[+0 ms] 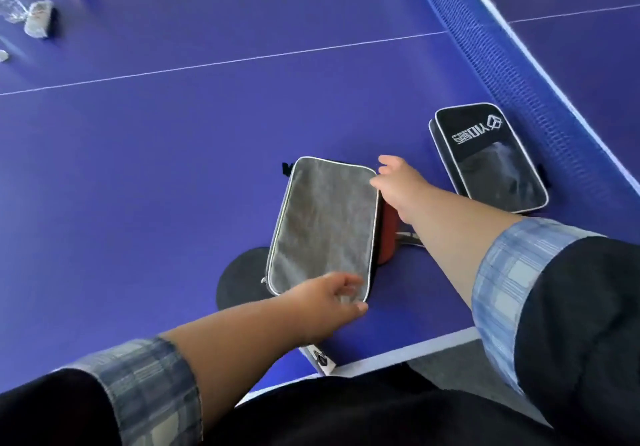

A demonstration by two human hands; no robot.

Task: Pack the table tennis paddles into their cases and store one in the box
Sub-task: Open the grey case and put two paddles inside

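A grey paddle case [323, 223] with white piping lies on the blue table, its flap partly raised. My left hand [329, 301] grips its near corner. My right hand [398, 185] holds its far right edge. Under that flap shows the red face of a paddle [388, 234], with its handle mostly hidden by my right forearm. A black-faced paddle [239, 281] lies half under the case's left side, and its handle end [320, 359] reaches the table's near edge. A second case [491, 158], black with white lettering, lies closed further right beside the net.
The net [512, 74] runs diagonally along the right. At the far left lie a crumpled grey wrapper [40, 22] and some clear plastic [10, 5]. The table's white near edge [398, 355] is just below the cases. No box is in view.
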